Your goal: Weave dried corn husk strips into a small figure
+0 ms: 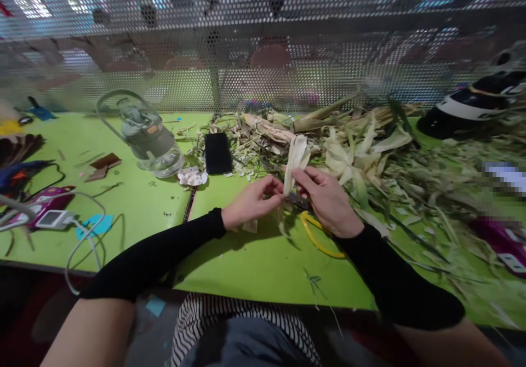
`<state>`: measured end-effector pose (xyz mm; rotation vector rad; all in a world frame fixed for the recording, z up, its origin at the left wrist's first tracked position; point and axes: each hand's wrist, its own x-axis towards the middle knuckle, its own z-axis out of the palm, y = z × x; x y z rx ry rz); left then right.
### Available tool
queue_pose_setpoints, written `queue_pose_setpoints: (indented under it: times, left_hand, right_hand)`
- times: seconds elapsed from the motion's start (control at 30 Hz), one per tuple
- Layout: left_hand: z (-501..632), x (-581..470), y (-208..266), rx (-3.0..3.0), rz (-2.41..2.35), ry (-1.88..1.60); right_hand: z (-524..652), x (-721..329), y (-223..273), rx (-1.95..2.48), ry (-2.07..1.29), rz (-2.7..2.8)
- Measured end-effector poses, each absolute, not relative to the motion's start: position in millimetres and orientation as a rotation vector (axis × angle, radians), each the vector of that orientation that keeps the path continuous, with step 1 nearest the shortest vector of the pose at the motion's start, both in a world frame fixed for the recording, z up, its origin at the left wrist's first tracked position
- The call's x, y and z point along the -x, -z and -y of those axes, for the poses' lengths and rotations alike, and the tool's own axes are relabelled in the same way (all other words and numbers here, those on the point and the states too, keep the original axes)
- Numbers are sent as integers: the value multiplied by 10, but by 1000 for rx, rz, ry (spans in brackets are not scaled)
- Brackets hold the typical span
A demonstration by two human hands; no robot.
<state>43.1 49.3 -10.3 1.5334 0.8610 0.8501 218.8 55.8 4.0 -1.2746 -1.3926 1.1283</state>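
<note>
Corn husk (297, 159) stands upright, pinched by the fingertips of the left hand (255, 201) and right hand (332, 201), roughly midway between near and far edges of the green surface (246, 271); probably yellow-handled scissors (311, 238) lie partly hidden beneath.

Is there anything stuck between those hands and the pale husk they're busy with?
Nothing visible is: the left hand and right hand both pinch the pale husk. The yellow handle lies below, beside the right hand, not between.
</note>
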Motion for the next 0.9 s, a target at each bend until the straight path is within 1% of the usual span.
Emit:
queue_pose_setpoints:
  times: [0.1,0.2,0.33,0.47,0.67,0.77,0.9]
  left_hand:
    - [-501,-424,63,-1517,-732,-867]
    - [-510,-415,37,-1557,-656,-803]
    - [-475,-413,37,-1600,-711,-697]
    - [-409,-427,26,-1670,-790,-693]
    - [-368,-445,57,-1693,-808,-751]
    - [-388,-433,60,-1656,-758,-662]
    - [-386,-426,-13,-1598,-737,-605]
  right_hand:
    - [-494,-2181,-22,1199,-1177,1422]
    - [-417,-2153,-66,1179,-1103,1492]
    - [-372,-2155,-135,1237,-1166,1478]
    - [-390,-2195,-155,1239,-1223,1381]
    - [-474,-2216,-161,1045,-1320,1289]
    - [-471,-2202,-162,1004,-1315,1319]
    - [-432,-2175,-151,1059,-1233,1468]
